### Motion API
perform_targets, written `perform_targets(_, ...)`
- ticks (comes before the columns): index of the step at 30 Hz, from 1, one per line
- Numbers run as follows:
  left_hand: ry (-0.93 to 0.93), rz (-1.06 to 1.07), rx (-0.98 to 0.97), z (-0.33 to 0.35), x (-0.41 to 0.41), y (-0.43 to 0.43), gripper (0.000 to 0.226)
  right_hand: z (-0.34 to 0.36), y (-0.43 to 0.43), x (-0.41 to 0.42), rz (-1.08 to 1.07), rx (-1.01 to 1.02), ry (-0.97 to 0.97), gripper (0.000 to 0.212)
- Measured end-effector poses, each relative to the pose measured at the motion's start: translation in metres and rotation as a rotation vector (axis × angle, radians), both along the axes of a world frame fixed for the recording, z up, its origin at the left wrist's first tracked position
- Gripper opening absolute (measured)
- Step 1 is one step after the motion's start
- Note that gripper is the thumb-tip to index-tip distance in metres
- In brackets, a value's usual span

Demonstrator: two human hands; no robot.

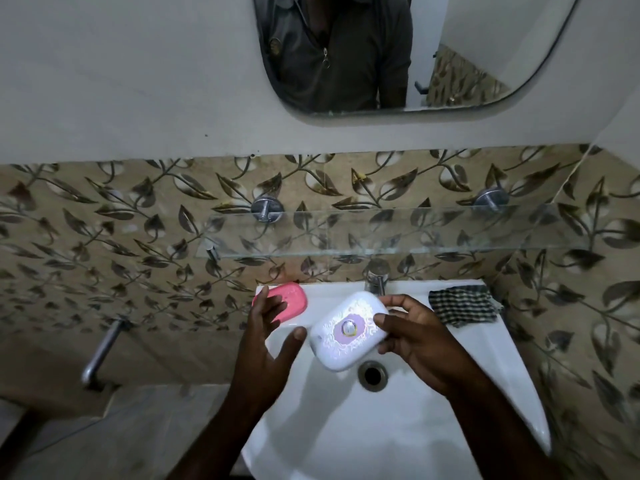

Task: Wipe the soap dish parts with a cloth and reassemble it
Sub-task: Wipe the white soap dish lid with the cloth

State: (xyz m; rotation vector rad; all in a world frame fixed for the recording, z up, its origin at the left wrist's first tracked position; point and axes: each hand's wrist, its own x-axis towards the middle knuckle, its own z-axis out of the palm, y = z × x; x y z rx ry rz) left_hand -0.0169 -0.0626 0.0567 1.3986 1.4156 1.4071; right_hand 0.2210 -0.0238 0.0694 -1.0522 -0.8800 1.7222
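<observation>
- Here, the right hand holds the white soap dish over the sink basin, long axis slanting from near-left to far-right.
- Left hand open, fingers spread, just beside it.
- Pink piece lies at the far-left corner; checked cloth at the far-right.

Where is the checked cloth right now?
In the head view, the checked cloth lies untouched on the sink ledge's back right corner, right of the tap.

No text, number or brand can be read anywhere: the white soap dish lid held over the sink bears only a lilac oval emblem with lacy patterning, too blurred to show lettering.
</observation>
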Motion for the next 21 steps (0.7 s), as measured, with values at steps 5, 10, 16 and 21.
perform_targets(5,-0.128,-0.055,-0.273,0.0,0.0,0.015,0.045,-0.007,-0.002,-0.008,-0.048,-0.007,-0.231,0.028)
perform_targets(10,-0.618,-0.45,-0.739,-0.002,0.014,0.034,0.09,-0.001,-0.002,0.001,0.125,-0.039,0.094,0.035)
perform_targets(16,-0.961,-0.825,-0.887,-0.004,0.056,0.04,0.094,0.003,0.008,0.007,0.243,0.016,-0.027,0.031)
perform_targets(21,-0.948,-0.644,-0.842,-0.017,0.065,0.05,0.076,-0.008,0.028,0.041,-0.1,0.142,-0.312,0.013)
